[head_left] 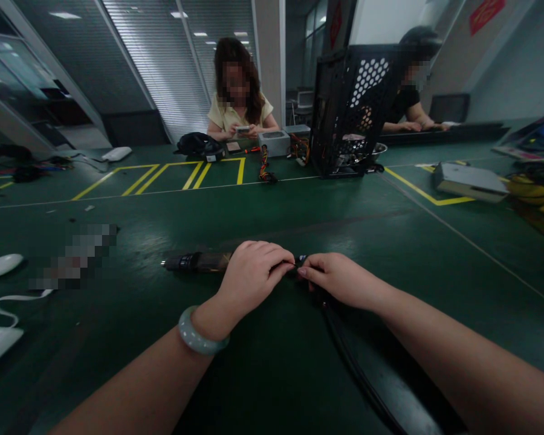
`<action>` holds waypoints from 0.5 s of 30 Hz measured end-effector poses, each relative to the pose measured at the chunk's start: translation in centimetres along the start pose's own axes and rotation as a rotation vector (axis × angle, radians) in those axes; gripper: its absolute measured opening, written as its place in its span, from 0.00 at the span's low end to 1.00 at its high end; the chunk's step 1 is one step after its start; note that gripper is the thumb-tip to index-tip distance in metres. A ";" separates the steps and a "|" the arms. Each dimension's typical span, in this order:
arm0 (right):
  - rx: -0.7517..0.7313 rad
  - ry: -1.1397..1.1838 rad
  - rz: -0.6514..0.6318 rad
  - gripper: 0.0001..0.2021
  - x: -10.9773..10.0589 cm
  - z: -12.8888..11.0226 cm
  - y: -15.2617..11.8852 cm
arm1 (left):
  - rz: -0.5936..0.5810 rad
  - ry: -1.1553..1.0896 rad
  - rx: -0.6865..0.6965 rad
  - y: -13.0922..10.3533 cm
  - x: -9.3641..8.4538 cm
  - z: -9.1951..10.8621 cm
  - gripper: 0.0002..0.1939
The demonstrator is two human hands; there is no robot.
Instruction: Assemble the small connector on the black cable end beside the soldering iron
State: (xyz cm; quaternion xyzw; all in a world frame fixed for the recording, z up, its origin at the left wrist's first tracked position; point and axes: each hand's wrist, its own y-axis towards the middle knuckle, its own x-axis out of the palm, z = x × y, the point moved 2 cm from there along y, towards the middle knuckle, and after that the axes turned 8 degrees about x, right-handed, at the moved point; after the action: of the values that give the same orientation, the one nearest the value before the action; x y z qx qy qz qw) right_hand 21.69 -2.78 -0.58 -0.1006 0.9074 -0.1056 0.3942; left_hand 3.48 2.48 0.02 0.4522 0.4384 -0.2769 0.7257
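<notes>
A dark electric screwdriver [208,262] lies on the green table with its bit pointing left. My left hand [256,269] is closed over its rear half, thumb and fingertips pressed together by its right end. Close beside it, my right hand [333,277] pinches the black cable [344,344] near the screwdriver's rear end. The exact joint between cable and screwdriver is mostly hidden by my fingers. From there the cable curves down toward the bottom edge of the view. A pale green bangle [199,333] circles my left wrist.
A black computer case [333,115] and a power supply [274,143] stand across the table. Two people sit behind them. A grey metal box [471,180] lies at right, and a white mouse [2,266] at left. Yellow tape [193,175] marks the far tabletop.
</notes>
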 end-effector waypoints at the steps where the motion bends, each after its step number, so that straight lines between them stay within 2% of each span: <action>1: -0.002 -0.011 0.016 0.15 0.0 0.0 0.0 | 0.000 -0.001 0.001 0.0 0.0 0.0 0.08; 5: -0.004 -0.049 0.084 0.14 0.2 -0.1 0.0 | 0.002 0.008 -0.015 0.0 -0.1 -0.1 0.07; 15: 0.003 -0.094 0.162 0.15 0.5 0.2 0.6 | 0.007 0.027 0.006 0.0 -0.2 0.1 0.08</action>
State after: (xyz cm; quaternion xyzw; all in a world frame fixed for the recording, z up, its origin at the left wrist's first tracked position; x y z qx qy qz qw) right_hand 21.42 -2.33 -1.18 -0.0313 0.8928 -0.0697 0.4439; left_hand 3.46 2.42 0.20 0.4594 0.4459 -0.2696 0.7193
